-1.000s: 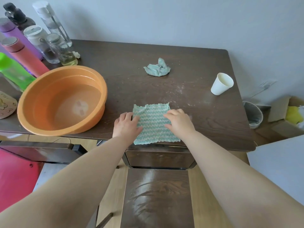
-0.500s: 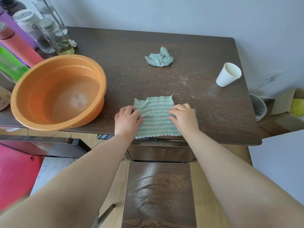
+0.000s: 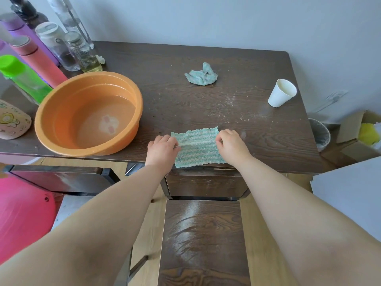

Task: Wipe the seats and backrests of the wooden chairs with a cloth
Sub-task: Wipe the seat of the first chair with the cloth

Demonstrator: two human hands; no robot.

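Dark wood-grain table (image 3: 206,112) against a pale wall, its top dusted with pale specks. Striped green-and-white cloth (image 3: 198,149) at the table's 6 o'clock edge, near hem about level with the rim.

Change: half a second ago both hands lay on the cloth's side edges, pressing it flat. Now the fingers are curled in. Left hand (image 3: 162,150) pinches the cloth's 9 o'clock edge, right hand (image 3: 232,145) pinches the 3 o'clock edge. A raised ridge runs across the cloth between the two pinches. Far and near halves lie on the wood.

Reading: spreading is finished and a fold or a lift has begun, probably to make a pad for wiping. No wiping done yet.

Chair directly at 6 o'clock of the cloth, tucked under the table. Backrest (image 3: 204,184) just below the table edge. Seat (image 3: 203,240) shows pale dusty streaks, so it looks unwiped. Second chair (image 3: 59,178) at 8 o'clock, only its dark top visible.

Around: orange basin (image 3: 68,104) with water at 9 o'clock of the cloth, crumpled green rag (image 3: 201,76) at 12 o'clock, white paper cup (image 3: 281,92) at 2 o'clock, well apart.
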